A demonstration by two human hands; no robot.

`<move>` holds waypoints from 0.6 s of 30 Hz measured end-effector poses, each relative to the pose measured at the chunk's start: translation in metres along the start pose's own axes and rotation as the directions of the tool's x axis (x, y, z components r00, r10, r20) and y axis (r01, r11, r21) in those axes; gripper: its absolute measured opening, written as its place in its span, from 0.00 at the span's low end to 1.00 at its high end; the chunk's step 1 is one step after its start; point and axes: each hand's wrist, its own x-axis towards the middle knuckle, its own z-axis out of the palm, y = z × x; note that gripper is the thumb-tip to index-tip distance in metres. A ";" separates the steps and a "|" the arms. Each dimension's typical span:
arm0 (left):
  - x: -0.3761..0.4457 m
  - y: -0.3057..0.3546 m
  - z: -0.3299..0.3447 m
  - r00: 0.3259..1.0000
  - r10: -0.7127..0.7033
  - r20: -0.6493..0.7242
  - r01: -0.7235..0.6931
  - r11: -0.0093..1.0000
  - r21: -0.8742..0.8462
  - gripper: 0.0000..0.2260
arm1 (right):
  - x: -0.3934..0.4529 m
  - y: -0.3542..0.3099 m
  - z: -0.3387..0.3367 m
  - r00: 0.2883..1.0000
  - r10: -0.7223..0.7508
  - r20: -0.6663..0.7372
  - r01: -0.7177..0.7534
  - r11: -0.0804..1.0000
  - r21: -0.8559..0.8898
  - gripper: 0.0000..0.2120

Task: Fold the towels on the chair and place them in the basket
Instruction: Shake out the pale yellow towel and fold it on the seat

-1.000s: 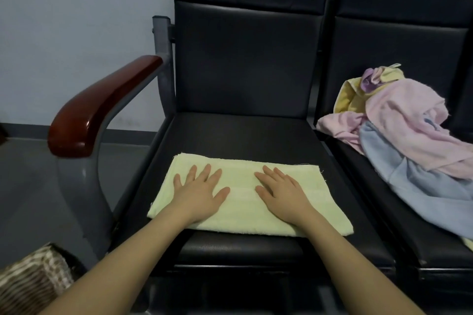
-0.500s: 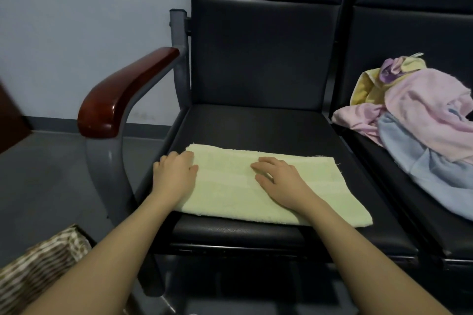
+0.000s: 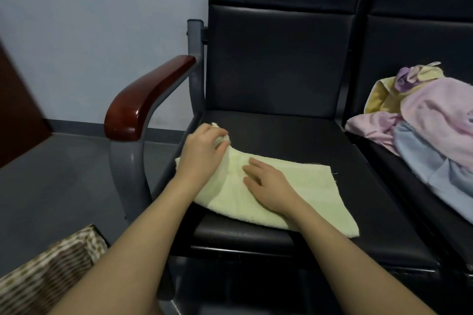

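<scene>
Black padded chair seat (image 3: 294, 133) against a pale wall, mid-fold on a yellow towel (image 3: 289, 184).

Towel lies flat on the seat; left hand (image 3: 202, 153) has its fingers curled round the raised left edge, right hand (image 3: 266, 184) rests flat as an anchor, fingers straight. Next (my guess): carry that edge rightward over the anchor. Unfolded towels (image 3: 430, 130) wait on the next seat, basket (image 3: 48, 268) lower left.
</scene>
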 end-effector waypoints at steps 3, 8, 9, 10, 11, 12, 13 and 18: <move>0.001 0.019 0.013 0.997 0.076 0.002 -0.076 0.995 -0.070 0.08 | -0.009 0.019 -0.015 0.986 0.024 -0.165 -0.044 0.992 -0.122 0.15; 0.000 0.057 0.046 0.989 0.136 0.053 -0.125 0.978 -0.169 0.08 | -0.039 0.070 -0.049 0.952 0.214 -0.217 -0.249 0.957 -0.146 0.14; -0.001 0.066 0.054 0.991 0.115 0.070 -0.099 0.975 -0.198 0.08 | -0.046 0.079 -0.054 0.947 0.247 -0.206 -0.275 0.954 -0.120 0.13; -0.002 0.076 0.061 0.993 0.082 0.088 -0.061 0.972 -0.225 0.08 | -0.052 0.087 -0.057 0.946 0.267 -0.185 -0.289 0.952 -0.104 0.13; -0.002 0.085 0.070 0.993 0.046 0.109 -0.017 0.969 -0.246 0.08 | -0.057 0.093 -0.058 0.949 0.272 -0.160 -0.290 0.951 -0.105 0.12; -0.002 0.093 0.078 0.991 0.011 0.133 0.024 0.966 -0.258 0.08 | -0.060 0.097 -0.057 0.952 0.273 -0.139 -0.288 0.952 -0.106 0.12; -0.002 0.100 0.087 0.988 -0.018 0.150 0.058 0.962 -0.266 0.08 | -0.061 0.100 -0.056 0.952 0.280 -0.126 -0.291 0.953 -0.080 0.12; -0.002 0.125 0.116 0.985 -0.047 0.165 0.086 0.967 -0.242 0.09 | -0.060 0.113 -0.057 0.876 0.438 -0.200 -0.345 0.860 0.376 0.07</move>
